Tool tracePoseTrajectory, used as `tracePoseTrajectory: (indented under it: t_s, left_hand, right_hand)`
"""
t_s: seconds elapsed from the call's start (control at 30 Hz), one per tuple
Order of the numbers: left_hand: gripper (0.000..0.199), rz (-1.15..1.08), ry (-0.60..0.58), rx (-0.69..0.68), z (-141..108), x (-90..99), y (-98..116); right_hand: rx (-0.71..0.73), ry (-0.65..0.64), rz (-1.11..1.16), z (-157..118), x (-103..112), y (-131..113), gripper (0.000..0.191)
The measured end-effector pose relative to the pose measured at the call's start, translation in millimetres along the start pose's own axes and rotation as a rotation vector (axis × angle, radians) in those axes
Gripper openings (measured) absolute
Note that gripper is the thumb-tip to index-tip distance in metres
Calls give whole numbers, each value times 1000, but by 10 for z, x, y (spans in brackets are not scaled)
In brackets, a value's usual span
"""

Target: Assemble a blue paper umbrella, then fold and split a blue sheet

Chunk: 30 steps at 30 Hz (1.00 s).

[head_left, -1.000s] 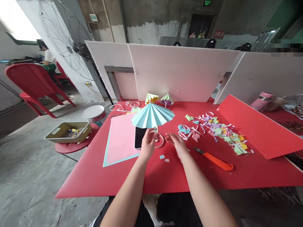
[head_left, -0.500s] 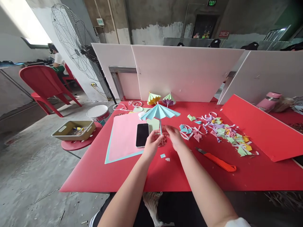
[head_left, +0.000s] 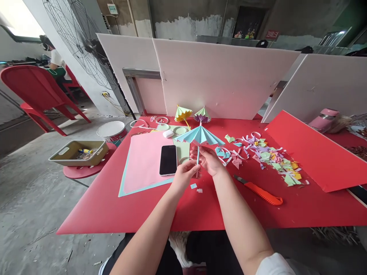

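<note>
A light blue pleated paper umbrella [head_left: 200, 135] stands upright above the red table, its canopy spread. My left hand [head_left: 186, 173] pinches the lower end of its thin stick. Higher on the same stick, just under the canopy, the fingers of my right hand [head_left: 211, 160] are closed around it. Left of my hands lies a black phone [head_left: 168, 160] on pink paper [head_left: 143, 164], over a light blue sheet. Behind the canopy are a green-and-yellow paper umbrella [head_left: 182, 114] and a green-and-purple one [head_left: 202, 114]. Two small paper scraps [head_left: 194, 186] lie before my hands.
An orange utility knife [head_left: 262, 193] lies right of my forearms, its blade end toward my hands. Beyond it is a pile of coloured paper scraps [head_left: 275, 158]. A red board [head_left: 321, 152] leans at the right. Tape rolls [head_left: 180, 130] and a white mouse [head_left: 168, 134] sit behind the phone.
My right hand has moved up the stick and now grips it below the canopy. The umbrella has shifted slightly toward the right. The whole view has tilted down a little.
</note>
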<state>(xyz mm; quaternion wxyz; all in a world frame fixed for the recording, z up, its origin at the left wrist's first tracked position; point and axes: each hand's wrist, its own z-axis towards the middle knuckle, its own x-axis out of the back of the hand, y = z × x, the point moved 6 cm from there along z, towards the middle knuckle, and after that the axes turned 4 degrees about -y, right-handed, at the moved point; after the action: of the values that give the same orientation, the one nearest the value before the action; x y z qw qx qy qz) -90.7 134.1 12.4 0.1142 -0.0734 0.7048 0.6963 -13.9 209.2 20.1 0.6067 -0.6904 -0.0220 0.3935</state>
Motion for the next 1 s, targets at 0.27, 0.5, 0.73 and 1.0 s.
tracePoseTrajectory:
  t_s: [0.27,0.5,0.73,1.0]
  left_hand:
    - [26,-16,-139,123,0,-9,-138]
    - [29,-78,-215,134,-26,-68,-149]
    - [25,60,-83,28,22,-43,-127]
    - [30,-33,131,-51,20,322,-3]
  right_hand:
    - [31,76,52,38,94,64,26]
    - [-40,67,78,19,79,102,28]
    - [-112,54,-52,-28,38,106,27]
    - [-28,-45,-130,4,-77,123,35]
